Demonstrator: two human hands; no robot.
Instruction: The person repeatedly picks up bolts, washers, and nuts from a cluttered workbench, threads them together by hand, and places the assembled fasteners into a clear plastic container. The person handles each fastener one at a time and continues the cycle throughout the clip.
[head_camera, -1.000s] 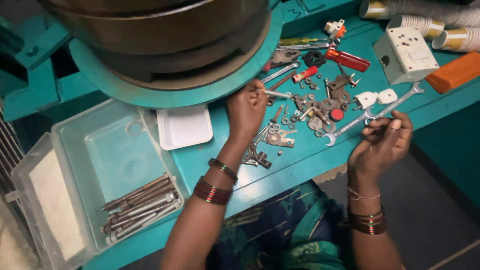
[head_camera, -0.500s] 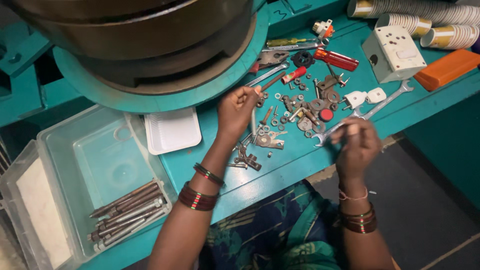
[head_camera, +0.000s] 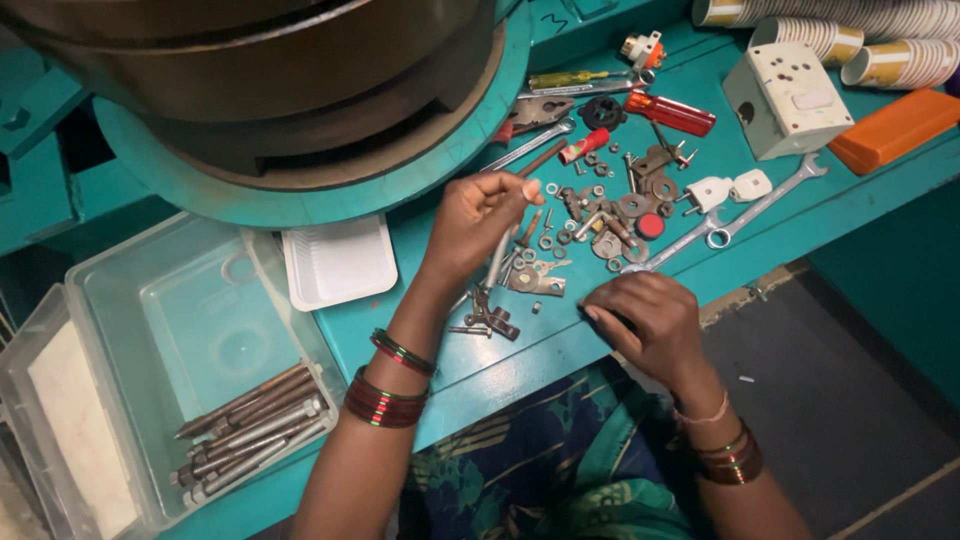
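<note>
loose hardware (head_camera: 600, 225) beside left hand (head_camera: 480, 215) (touching)

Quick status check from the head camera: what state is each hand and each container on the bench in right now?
Left hand: raised over the loose hardware pile, fingertips pinched; what they hold is too small to tell.
Right hand: palm down at the bench edge, grip hidden.
Clear plastic bin: open, long bolts lying in one corner.
White tray: upright, empty.
Paper cups: lying on their sides, stacked.
Combination wrench: flat on the bench, untouched.
</note>
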